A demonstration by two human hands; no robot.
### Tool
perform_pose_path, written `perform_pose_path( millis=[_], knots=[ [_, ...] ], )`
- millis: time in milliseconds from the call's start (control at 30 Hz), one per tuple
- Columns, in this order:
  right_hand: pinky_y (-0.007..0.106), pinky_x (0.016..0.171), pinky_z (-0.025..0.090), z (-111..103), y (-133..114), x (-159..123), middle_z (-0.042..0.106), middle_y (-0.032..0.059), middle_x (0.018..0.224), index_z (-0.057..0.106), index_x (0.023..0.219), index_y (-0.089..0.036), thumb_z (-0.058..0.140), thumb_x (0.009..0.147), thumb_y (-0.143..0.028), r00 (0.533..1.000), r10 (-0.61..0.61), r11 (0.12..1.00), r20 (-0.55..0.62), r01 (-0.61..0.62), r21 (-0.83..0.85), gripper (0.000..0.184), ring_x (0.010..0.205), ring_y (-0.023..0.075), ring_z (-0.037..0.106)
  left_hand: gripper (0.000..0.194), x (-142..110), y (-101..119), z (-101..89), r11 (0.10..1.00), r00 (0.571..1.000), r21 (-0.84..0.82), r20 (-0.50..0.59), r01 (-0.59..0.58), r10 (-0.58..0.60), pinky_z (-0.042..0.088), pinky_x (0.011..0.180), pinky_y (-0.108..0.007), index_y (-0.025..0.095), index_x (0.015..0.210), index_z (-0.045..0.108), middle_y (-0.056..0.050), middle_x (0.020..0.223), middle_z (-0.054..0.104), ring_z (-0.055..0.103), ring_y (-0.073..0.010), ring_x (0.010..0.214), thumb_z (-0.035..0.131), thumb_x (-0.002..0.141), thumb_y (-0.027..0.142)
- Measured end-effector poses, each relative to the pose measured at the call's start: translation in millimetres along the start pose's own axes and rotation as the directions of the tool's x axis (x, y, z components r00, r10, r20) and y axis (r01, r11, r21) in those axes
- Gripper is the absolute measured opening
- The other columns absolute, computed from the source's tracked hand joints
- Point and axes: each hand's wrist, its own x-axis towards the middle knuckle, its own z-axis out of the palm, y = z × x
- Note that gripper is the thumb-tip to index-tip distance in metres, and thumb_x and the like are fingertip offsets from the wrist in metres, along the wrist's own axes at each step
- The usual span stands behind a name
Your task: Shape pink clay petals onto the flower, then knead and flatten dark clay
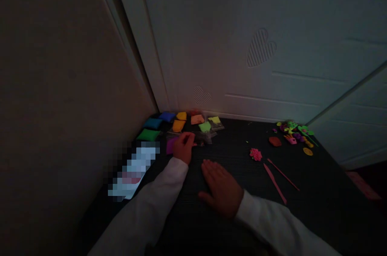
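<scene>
Plastic packets [205, 127] are holding coloured clay [178, 125]; the purple packet [170, 146] and a see-through packet [204, 138] are flanking the left hand [182, 149], whose grip I cannot tell; the right hand [223, 188] is extending flat, grasping nothing.

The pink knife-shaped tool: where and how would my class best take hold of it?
Probably pinch the near half of the pink knife-shaped tool across its narrow width, coming from above with the right hand. It lies flat and long, and the thin pink stick beside it leaves more finger room there than at the far end.
</scene>
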Motion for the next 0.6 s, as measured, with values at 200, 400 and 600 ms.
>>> perform_pose_path(
  millis=[200, 400, 600],
  knots=[
    [0.033, 0.105, 0.016, -3.2, -5.8, -2.0, 0.025, 0.0089, 0.137, 0.023, 0.132, -0.012, 0.033, 0.078, -0.057, 0.992, -0.122, 0.992, 0.03, 0.121, 0.018, 0.071, 0.126, 0.0186, 0.02, 0.025, 4.2, -5.2, 1.1, 0.99, 0.996, -0.109, 0.038, 0.086, -0.083, 0.048, 0.069, -0.033, 0.013, 0.1, 0.051, -0.006, 0.097, 0.055, 0.055, -0.0144, 0.081, 0.046, 0.082, 0.029],
    [0.047, 0.101, 0.017, -3.4, 5.8, 3.6, 0.022, 0.0217, 0.135, 0.019, 0.13, 0.001, 0.024, 0.087, -0.038, 0.999, 0.001, 1.0, -0.032, -0.001, -0.008, 0.059, 0.126, 0.0263, 0.02, 0.026, 6.3, -7.0, 2.7, 0.98, 0.991, -0.147, 0.048, 0.135, -0.129, 0.048, 0.071, -0.034, 0.013, 0.101, 0.05, -0.006, 0.099, 0.054, 0.055, -0.0154, 0.083, 0.046, 0.081, 0.029],
    [0.032, 0.105, 0.016, -0.4, -4.0, -0.3, 0.028, 0.0064, 0.136, 0.022, 0.132, -0.014, 0.032, 0.079, -0.055, 0.95, -0.31, 0.947, 0.041, 0.305, 0.098, 0.067, 0.126, 0.0169, 0.021, 0.025, 7.7, -4.2, 1.7, 0.973, 0.984, -0.151, 0.046, 0.175, -0.17, 0.048, 0.068, -0.033, 0.013, 0.1, 0.051, -0.006, 0.097, 0.055, 0.055, -0.0146, 0.081, 0.046, 0.081, 0.029]
  ],
)
